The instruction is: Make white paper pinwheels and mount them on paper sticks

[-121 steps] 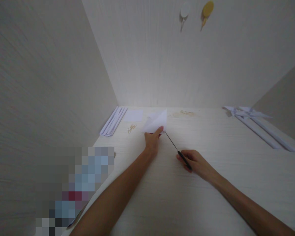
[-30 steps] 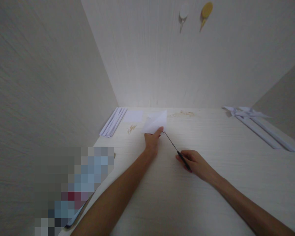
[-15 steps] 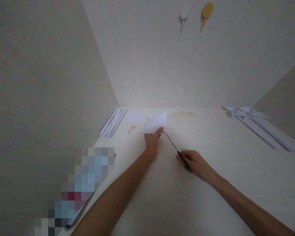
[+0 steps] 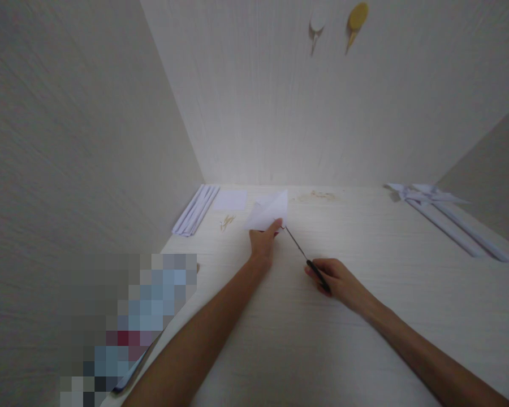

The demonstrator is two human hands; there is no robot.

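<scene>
My left hand pinches a white sheet of paper by its lower right corner, and part of the sheet is bent over. The thumb lies on top; the other fingers are mostly hidden. My right hand is closed around the black handle of a thin tool with a slim metal shaft, like a screwdriver or awl. Its tip is beside my left thumb at the paper's corner; I cannot tell whether it touches the paper. A small dark red spot shows there.
Rolled paper sticks lie at the left, near a flat paper square and several small thin sticks. Finished-looking paper pinwheels on sticks rest at the right. More small pieces lie at the back. Wall hooks hang above.
The folded part of the paper shifts slightly. Both hands and the tool stay almost where they were.
</scene>
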